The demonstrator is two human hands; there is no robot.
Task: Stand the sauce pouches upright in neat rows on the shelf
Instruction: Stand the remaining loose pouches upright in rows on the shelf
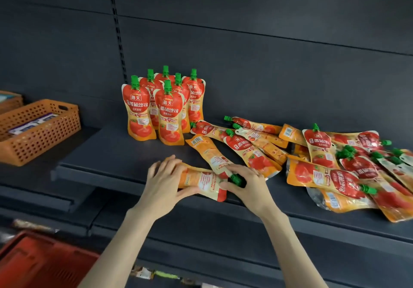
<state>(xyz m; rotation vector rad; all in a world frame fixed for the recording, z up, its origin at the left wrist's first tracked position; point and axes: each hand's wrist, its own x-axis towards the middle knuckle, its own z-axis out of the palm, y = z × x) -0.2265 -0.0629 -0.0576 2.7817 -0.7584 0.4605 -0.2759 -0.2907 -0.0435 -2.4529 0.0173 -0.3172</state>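
Several red-and-orange sauce pouches with green caps stand upright in rows (165,106) at the back of the dark shelf (107,158). Near the shelf's front edge a pouch (201,181) lies sideways, back face up, held between both hands. My left hand (164,181) grips its bottom end with thumb underneath. My right hand (247,185) pinches its green cap end. Another pouch (210,153) lies flat just behind it. A loose pile of pouches (335,160) sprawls across the right side of the shelf.
An orange perforated basket (38,131) with purple-and-white packs sits on the shelf to the left. A red basket (42,263) is at the bottom left, below the shelf. The dark back panel (268,64) rises behind the pouches.
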